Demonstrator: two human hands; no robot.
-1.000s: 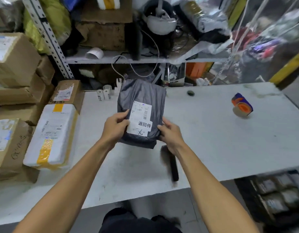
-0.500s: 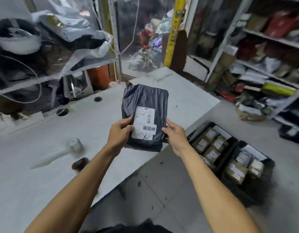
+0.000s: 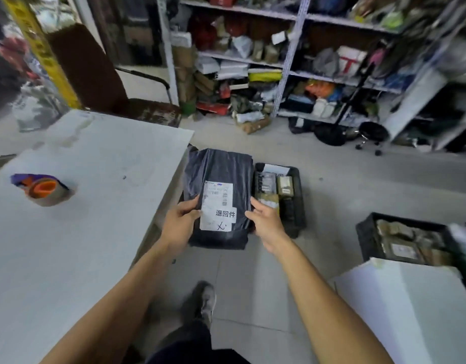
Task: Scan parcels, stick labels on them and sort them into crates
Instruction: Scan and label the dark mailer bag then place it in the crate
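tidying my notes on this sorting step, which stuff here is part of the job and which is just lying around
Part of the job:
dark parcel
left hand
right hand
near crate
far crate

Lying about:
tape roll on the table
chair
stool

Bare forearms; dark shorts; shoe (image 3: 203, 302), possibly grey.

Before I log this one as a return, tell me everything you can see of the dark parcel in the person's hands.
The dark parcel is a soft, wrinkled grey-black plastic mailer, flat and roughly rectangular. A white shipping label with barcodes, a sticker of three printed Chinese characters and a handwritten mark faces the camera. The left hand and right hand grip its lower edges. It is held in the air beside the white table, in front of a black crate of parcels.
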